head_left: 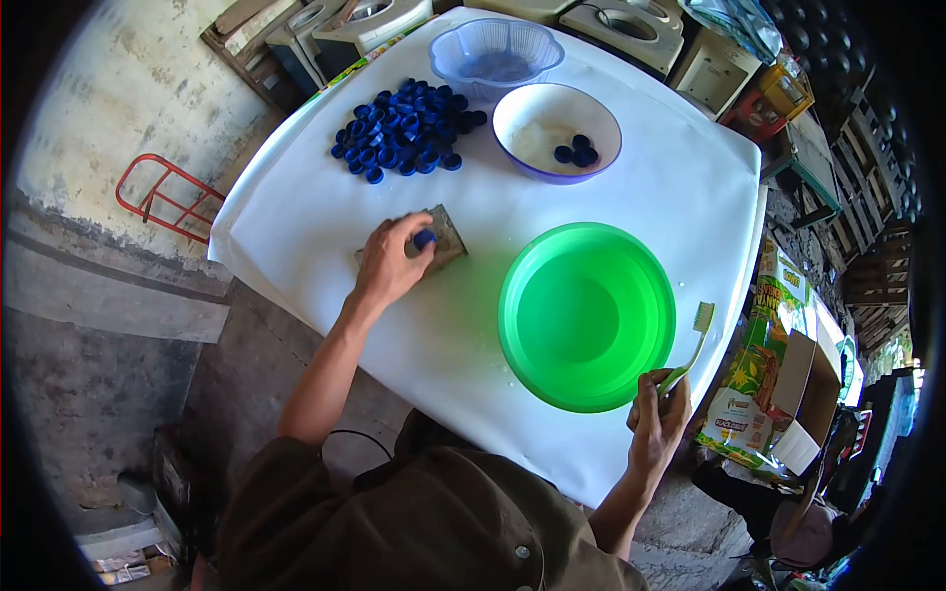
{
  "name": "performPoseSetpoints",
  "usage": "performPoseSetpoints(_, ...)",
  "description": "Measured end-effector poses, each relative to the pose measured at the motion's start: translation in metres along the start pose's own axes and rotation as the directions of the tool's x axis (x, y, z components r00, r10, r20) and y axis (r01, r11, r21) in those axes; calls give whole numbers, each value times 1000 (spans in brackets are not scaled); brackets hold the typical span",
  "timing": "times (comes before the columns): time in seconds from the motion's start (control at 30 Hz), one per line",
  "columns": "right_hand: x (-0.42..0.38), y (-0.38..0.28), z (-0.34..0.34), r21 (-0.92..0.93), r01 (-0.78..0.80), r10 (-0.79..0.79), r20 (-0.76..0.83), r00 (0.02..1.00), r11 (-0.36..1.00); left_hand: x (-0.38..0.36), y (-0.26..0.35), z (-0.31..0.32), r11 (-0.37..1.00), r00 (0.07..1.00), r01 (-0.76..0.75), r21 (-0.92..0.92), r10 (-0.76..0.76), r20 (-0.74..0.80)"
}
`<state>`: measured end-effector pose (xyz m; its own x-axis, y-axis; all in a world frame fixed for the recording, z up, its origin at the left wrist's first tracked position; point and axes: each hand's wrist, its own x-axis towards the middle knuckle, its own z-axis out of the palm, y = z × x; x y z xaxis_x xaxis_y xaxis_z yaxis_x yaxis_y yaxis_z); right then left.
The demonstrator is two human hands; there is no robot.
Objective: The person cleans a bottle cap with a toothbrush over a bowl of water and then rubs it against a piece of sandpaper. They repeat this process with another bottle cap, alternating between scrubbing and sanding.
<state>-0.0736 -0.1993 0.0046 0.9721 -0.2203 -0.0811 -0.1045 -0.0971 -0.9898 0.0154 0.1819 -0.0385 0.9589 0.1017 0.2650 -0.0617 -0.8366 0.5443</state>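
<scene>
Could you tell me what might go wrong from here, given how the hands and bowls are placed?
The right hand holds the toothbrush right beside the green basin, which sits near the table edge; a nudge could tip it off. The left hand presses a blue cap on the sponge; the cap might slip away.

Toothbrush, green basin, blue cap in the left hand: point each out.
toothbrush (696,335), head view, on its green handle below the bristles, above the right hand (658,424).
green basin (586,315), head view, on its bare inner floor.
blue cap (425,238), head view, on its top, pinched in the left hand (392,264).
</scene>
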Motion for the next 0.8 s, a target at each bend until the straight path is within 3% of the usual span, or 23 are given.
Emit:
performPoseSetpoints(0.1,0,4,-5,-1,-11,11,-6,1000,1000,45,19,3,891,996,-35,-453,-6,-90)
performPoseSetpoints(0.13,-1,5,-6,-4,-20,20,-4,1000,1000,62,22,9,882,999,-9,-472,-10,-37)
performPoseSetpoints(0.23,-1,5,-6,-38,-20,19,-12,1000,999,118,49,37,899,1000,3,-439,-4,0)
performPoseSetpoints(0.3,-2,1,-5,-28,-35,34,-21,999,999,153,67,68,928,973,-224,-298,193,-128)
performPoseSetpoints(0.37,-3,-5,-1,-16,-64,64,-33,997,998,188,75,106,910,981,-184,-372,193,-12)
performPoseSetpoints(0.43,-2,-4,0,-1,-57,57,-39,998,998,211,94,118,967,972,-62,-249,115,204)
performPoseSetpoints(0.5,-2,-3,0,-8,-42,42,-20,999,999,227,100,142,985,965,-73,-158,110,239)
performPoseSetpoints(0.57,-3,-4,2,-12,-40,40,-11,999,999,237,101,161,956,967,75,-284,1,257)
performPoseSetpoints(0.6,-3,-5,4,-13,-43,43,-10,999,999,231,109,155,990,976,38,-137,-8,216)
performPoseSetpoints(0.7,-4,-4,5,-48,-38,38,-2,999,998,224,98,164,982,994,-77,-174,62,-92)
performPoseSetpoints(0.73,-4,-2,5,-43,-40,40,-6,999,998,218,97,144,944,980,-173,-281,138,-141)
performPoseSetpoints(0.77,-5,1,5,-39,-44,44,-11,999,998,209,97,125,850,980,-179,-495,107,-169)
performPoseSetpoints(0.8,-5,2,5,-33,-48,47,-19,999,998,201,89,114,791,927,-305,-530,120,-356)
